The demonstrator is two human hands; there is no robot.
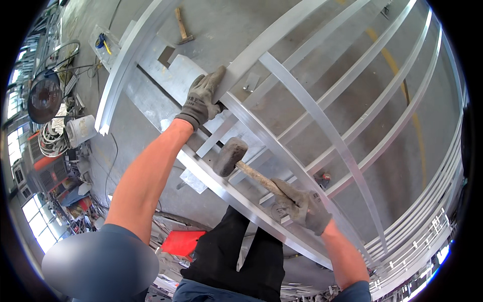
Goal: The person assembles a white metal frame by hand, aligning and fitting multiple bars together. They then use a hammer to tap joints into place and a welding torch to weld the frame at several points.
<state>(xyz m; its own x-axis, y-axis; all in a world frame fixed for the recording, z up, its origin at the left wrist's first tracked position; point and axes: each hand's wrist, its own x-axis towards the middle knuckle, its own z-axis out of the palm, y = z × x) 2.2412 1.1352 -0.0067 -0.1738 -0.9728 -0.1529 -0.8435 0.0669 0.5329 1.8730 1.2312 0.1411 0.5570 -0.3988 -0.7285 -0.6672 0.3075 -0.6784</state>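
The step in hand seemed to be steadying a joint: the left hand (201,98), at eleven o'clock, clasped a bar end of the silver frame (328,123) spreading from twelve to four, and the right hand (302,204), at four, gripped a mallet (234,156). Any swing called for clearing the left fingers and the near rail (236,197) at six; floor (221,30) lay open toward twelve.

The single wide fisheye view looks out from the wearer's head, facing steeply down and forward. It is near the left hand's grey-gloved fingers (217,76) and the right hand's grey-gloved fingers (286,189), both around mid-view. Below the fingers it takes in the wearer's black-trousered legs (217,249); beyond them, grey concrete floor (221,25). Rightward of them, long silver metal bars (322,118) bow toward the dark, rounded rim.
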